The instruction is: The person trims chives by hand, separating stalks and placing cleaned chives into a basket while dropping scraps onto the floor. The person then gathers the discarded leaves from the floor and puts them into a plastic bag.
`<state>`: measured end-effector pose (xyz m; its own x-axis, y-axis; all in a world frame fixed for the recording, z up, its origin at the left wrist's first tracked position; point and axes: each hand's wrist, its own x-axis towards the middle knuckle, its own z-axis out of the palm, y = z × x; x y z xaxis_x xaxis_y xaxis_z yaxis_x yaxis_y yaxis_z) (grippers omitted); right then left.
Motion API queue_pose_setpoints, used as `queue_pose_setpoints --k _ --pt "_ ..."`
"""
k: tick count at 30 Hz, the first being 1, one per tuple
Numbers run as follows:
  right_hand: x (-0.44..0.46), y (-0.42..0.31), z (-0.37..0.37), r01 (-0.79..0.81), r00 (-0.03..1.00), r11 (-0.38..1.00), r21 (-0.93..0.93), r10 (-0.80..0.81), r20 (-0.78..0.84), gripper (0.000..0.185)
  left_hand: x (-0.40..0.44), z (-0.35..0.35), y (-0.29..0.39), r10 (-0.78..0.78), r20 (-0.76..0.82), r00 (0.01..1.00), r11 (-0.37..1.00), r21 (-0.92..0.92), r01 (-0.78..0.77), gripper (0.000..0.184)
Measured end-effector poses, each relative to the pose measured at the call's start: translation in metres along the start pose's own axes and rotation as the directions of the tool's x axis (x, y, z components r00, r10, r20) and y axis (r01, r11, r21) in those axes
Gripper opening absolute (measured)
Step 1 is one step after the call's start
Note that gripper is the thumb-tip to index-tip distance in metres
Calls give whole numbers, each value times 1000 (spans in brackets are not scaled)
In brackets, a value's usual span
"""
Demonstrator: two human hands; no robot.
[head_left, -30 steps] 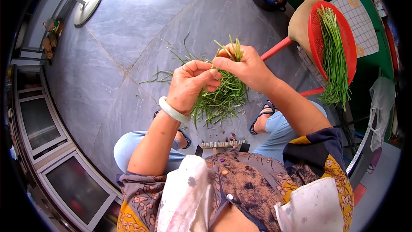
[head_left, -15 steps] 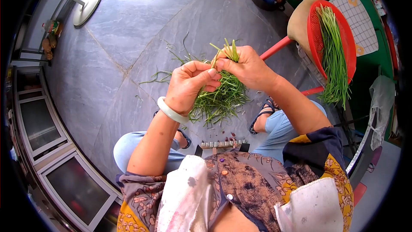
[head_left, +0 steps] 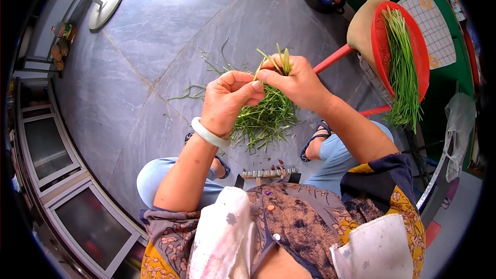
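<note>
Basically, the stalks [head_left: 286, 63] sat bunched in the right hand [head_left: 305, 82], above the floor [head_left: 170, 31]; left hand [head_left: 225, 101] pinched a pale stem [head_left: 257, 72]. Light fingertip grip suited it. Loose greens [head_left: 266, 121] lay below; longer greens [head_left: 402, 72] overhung the basket's [head_left: 380, 51] near edge.

Left hand [head_left: 226, 99] and right hand [head_left: 299, 83] close together — both in a pinch.

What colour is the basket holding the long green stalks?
The basket is red, best seen in the head view.
</note>
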<state>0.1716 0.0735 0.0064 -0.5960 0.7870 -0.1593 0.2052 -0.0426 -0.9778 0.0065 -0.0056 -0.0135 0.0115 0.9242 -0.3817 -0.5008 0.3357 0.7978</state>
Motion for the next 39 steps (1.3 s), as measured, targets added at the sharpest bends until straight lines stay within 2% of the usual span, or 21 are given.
queue_pose_setpoints --k 9,12,15,18,19,22,25,28,31,34,37,39 --pt "-2 -5 -2 -23 999 994 -110 19 -36 15 1 2 -6 119 -4 993 975 188 -116 12" --pt "-3 -5 -3 -53 999 997 -48 53 0 12 1 2 -6 113 1 994 979 170 -111 12" --pt "1 1 -3 71 989 995 69 -62 -134 15 1 1 -5 97 -10 995 980 174 -94 12" --pt "2 -15 -15 -58 981 979 193 92 -169 17 1 0 -5 92 -25 995 985 147 -87 11" --pt "4 -11 -15 -48 976 975 215 92 -199 20 1 0 -5 93 -26 995 986 144 -88 11" --pt "4 -6 -24 -169 979 983 68 175 -103 18 1 0 -6 98 -29 995 986 140 -93 11" --pt "2 -2 -11 -36 995 999 -24 34 -98 14 1 0 -6 113 -26 993 982 156 -108 11" --pt "2 -1 -6 1 994 999 -35 -5 -107 18 1 0 -6 114 2 993 977 182 -112 10" --pt "1 -4 -4 3 993 998 67 5 -121 19 1 -1 -6 71 56 996 985 152 -79 10" --pt "1 -12 -11 -133 988 975 175 144 -51 15 0 0 -4 36 104 994 996 77 -44 13" --pt "3 -10 -10 -120 992 974 192 124 -9 15 -2 1 0 -1 120 993 1000 4 1 17" --pt "1 -16 -9 -170 985 955 245 170 18 16 -3 3 3 -36 113 993 997 -67 43 20"
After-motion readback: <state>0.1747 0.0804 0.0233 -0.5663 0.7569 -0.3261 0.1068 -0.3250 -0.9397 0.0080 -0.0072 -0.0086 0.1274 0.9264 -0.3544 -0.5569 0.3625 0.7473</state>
